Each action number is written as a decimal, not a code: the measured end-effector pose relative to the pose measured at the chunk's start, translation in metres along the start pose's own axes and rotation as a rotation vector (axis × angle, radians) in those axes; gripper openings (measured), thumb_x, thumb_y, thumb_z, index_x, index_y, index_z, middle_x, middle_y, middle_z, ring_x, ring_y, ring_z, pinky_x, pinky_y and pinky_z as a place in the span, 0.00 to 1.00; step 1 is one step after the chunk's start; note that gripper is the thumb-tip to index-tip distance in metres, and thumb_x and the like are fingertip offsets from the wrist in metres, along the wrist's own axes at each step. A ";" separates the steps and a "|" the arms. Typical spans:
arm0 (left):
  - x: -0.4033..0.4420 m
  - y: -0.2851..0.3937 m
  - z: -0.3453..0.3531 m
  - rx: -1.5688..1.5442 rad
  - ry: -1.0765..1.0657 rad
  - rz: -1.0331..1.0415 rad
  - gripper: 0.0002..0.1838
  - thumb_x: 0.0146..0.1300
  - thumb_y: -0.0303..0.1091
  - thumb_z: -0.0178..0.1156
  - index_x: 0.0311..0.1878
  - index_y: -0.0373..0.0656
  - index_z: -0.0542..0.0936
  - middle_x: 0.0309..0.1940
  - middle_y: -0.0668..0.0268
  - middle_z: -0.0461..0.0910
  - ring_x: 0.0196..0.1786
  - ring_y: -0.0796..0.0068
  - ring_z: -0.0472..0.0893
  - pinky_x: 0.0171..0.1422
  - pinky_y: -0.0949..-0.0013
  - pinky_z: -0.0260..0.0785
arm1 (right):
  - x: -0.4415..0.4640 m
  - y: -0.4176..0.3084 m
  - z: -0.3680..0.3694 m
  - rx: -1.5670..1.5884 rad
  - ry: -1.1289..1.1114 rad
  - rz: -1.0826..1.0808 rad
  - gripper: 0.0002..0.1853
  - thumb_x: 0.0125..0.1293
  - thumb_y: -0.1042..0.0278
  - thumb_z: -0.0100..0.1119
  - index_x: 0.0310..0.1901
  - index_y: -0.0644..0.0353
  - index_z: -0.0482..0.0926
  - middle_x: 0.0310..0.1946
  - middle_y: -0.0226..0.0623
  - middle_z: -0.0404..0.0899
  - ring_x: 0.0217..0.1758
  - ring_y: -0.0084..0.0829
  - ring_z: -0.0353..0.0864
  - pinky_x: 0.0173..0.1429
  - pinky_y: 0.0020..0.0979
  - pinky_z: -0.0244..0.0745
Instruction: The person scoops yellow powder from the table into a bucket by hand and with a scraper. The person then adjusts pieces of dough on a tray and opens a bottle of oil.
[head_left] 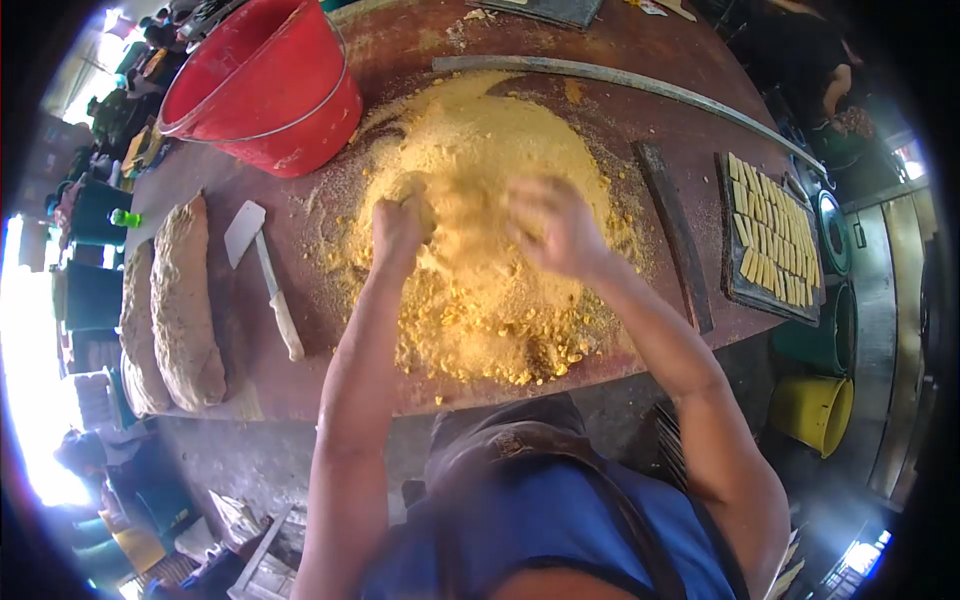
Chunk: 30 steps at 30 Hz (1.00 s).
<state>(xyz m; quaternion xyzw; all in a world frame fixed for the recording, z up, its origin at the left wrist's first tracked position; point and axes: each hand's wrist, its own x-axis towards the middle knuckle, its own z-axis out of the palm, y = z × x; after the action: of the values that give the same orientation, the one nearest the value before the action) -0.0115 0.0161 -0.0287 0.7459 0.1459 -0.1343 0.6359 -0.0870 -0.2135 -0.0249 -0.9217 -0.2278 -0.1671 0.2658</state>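
Observation:
A wide heap of yellow crumbly mixture [480, 140] lies on the reddish-brown table [270, 360], finer at the back and lumpier near the front edge. My left hand [402, 215] is at the left part of the heap, its fingers curled round some of the yellow mixture. Over the right part, my right hand [545, 220] is smeared by motion, and whether it holds anything is not clear. A scraper with a white blade and pale handle [283, 325] rests left of the heap. Farther left lie two long rolls of pale dough [185, 305], side by side.
A red bucket [290, 105] stands at the back left. Behind the heap runs a long metal bar [620, 75]; a dark wooden strip [672, 235] lies to the right. A tray [735, 280] holds several cut yellow pieces. A yellow bucket [812, 415] is beyond the table; another person [800, 70] is at the back right.

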 end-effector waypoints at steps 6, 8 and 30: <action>0.018 -0.038 -0.038 0.073 0.018 -0.222 0.36 0.67 0.65 0.51 0.49 0.33 0.77 0.23 0.63 0.78 0.25 0.75 0.77 0.30 0.67 0.70 | -0.095 -0.094 0.095 -0.157 -0.427 -0.313 0.21 0.66 0.47 0.57 0.55 0.50 0.79 0.67 0.39 0.67 0.74 0.39 0.58 0.76 0.66 0.38; 0.021 -0.066 -0.048 -0.054 -0.096 -0.099 0.42 0.65 0.68 0.52 0.57 0.29 0.73 0.33 0.57 0.81 0.35 0.70 0.81 0.40 0.65 0.73 | -0.089 -0.105 0.107 -0.118 -0.409 -0.339 0.22 0.64 0.47 0.60 0.55 0.50 0.78 0.67 0.38 0.67 0.75 0.39 0.57 0.76 0.66 0.38; -0.061 -0.092 -0.028 0.576 -0.072 0.592 0.25 0.66 0.35 0.61 0.66 0.42 0.70 0.59 0.52 0.77 0.59 0.59 0.79 0.60 0.59 0.73 | 0.000 0.016 -0.013 0.073 -0.115 0.698 0.20 0.61 0.85 0.55 0.56 0.64 0.77 0.44 0.54 0.82 0.34 0.31 0.83 0.32 0.31 0.81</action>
<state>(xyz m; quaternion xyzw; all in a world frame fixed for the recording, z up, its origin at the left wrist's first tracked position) -0.1028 0.0547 -0.0846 0.8979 -0.1407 -0.0069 0.4171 -0.0811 -0.2326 -0.0206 -0.9419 0.0803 -0.0057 0.3263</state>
